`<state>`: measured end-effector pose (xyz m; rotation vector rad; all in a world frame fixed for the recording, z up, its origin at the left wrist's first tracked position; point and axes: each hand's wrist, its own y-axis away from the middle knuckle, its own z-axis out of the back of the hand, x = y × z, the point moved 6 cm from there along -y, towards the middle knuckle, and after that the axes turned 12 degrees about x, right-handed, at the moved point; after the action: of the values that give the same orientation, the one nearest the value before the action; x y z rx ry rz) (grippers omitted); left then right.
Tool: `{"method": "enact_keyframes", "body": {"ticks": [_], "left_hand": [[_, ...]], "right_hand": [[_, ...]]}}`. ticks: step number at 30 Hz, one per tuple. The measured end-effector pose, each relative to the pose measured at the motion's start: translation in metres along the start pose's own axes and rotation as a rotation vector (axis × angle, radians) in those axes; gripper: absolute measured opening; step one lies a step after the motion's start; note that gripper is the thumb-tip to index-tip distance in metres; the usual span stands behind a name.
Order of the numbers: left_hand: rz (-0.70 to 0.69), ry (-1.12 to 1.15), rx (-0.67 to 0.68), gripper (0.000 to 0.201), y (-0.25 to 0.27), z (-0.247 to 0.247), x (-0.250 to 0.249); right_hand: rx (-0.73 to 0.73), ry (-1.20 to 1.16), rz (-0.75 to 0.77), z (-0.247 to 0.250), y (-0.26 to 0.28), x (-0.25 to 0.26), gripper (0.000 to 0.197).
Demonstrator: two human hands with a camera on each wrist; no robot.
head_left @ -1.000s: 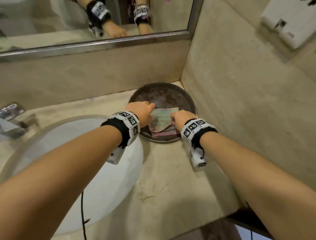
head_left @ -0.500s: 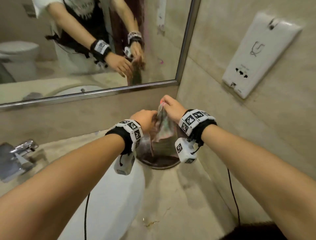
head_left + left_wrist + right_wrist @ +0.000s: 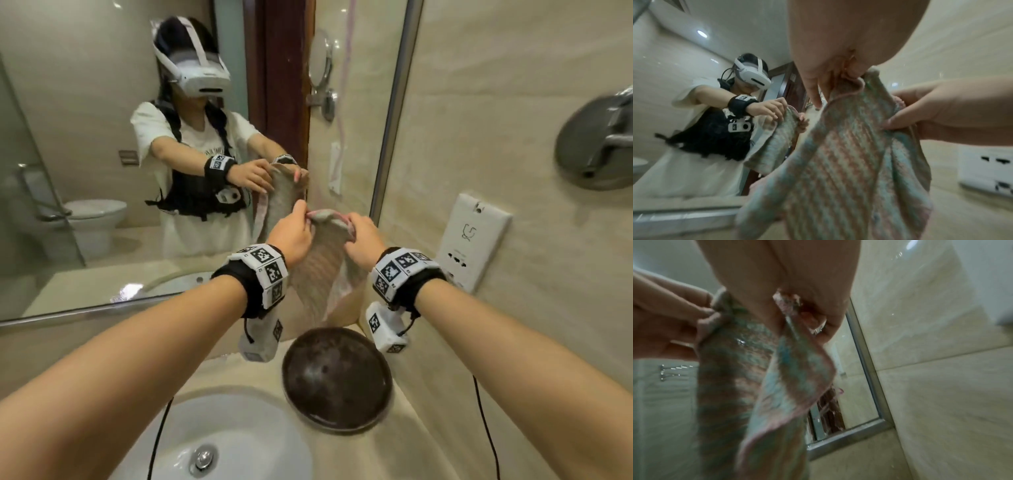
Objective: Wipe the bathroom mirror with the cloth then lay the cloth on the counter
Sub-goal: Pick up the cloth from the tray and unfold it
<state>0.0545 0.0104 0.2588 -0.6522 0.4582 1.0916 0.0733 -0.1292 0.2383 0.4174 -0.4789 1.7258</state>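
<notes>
Both hands raised in front of the mirror's lower right corner. Left hand [image 3: 291, 236] pinches the top hem of the striped cloth [image 3: 320, 274] at one end; right hand [image 3: 361, 240] pinches the other end, fingers curled round the bunched edge. Cloth hangs clear of everything, above the dark round tray [image 3: 337, 377] on the counter [image 3: 421, 442].

Long axis runs near vertical: top edge at 12 o'clock between the fingers, loose tail pointing to 6 o'clock.

Mirror [image 3: 85, 137] lies beyond the knuckles, toward 12 o'clock, apart from the cloth. Both hands about equally near the glass; left sits closer to the pane's middle, toward 9 o'clock. Wiping not yet begun, by my reading.
</notes>
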Motion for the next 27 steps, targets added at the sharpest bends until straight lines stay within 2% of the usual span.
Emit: {"method": "enact_keyframes", "body": {"ticks": [3, 8, 12, 17, 19, 22, 23, 27], "left_hand": [[-0.04, 0.031, -0.055, 0.014, -0.001, 0.031, -0.01], [-0.022, -0.001, -0.131, 0.023, 0.0, 0.077, -0.013], [-0.032, 0.006, -0.155, 0.028, 0.006, 0.106, -0.019], [-0.08, -0.071, -0.055, 0.037, 0.013, 0.128, -0.031], [-0.093, -0.128, -0.065, 0.033, 0.013, 0.137, -0.032], [-0.059, -0.162, -0.212, 0.023, 0.006, 0.16, -0.028], [-0.055, -0.177, -0.232, 0.023, 0.003, 0.165, -0.028], [-0.059, -0.287, -0.228, 0.042, -0.008, 0.18, -0.034]], "right_hand": [[-0.057, 0.027, -0.1, 0.017, -0.002, 0.013, 0.013], [-0.075, 0.086, -0.176, 0.034, -0.003, 0.032, 0.023], [-0.124, 0.006, -0.266, 0.048, -0.008, 0.048, 0.03], [-0.179, -0.142, -0.335, 0.07, -0.006, 0.073, 0.04], [-0.189, -0.352, -0.325, 0.073, -0.008, 0.08, 0.04], [-0.217, -0.623, -0.24, 0.079, -0.01, 0.094, 0.021], [-0.25, -0.64, -0.207, 0.084, -0.011, 0.099, 0.018], [-0.437, -0.545, -0.121, 0.11, -0.022, 0.106, 0.027]]}}
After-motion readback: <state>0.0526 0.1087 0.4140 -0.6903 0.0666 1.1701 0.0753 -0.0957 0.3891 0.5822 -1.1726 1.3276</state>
